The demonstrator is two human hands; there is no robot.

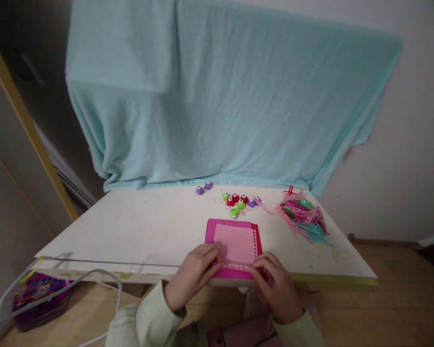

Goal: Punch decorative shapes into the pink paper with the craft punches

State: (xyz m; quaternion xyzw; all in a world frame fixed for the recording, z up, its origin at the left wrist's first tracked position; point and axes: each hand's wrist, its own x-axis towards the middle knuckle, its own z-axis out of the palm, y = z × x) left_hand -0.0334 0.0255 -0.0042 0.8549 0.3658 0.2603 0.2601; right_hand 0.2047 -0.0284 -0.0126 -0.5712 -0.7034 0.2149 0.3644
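Observation:
A light pink sheet of paper point(235, 243) lies on magenta paper point(211, 231), with red paper point(259, 246) showing at the right. A row of punched holes runs down the pink sheet's right edge. Along its near edge runs a pale pink strip with a hole pattern point(238, 266); I cannot tell whether it is still joined to the sheet. My left hand point(200, 270) pinches the strip's left end, fingers closed. At the other end my right hand point(277, 284) pinches it between thumb and fingers.
Small red, green and purple craft punches point(241, 204) sit beyond the paper, with two purple ones point(200, 190) farther back. A heap of colourful punched strips point(304, 217) lies at the right of the white table point(137, 221). A white cable point(94, 272) loops by the left front edge.

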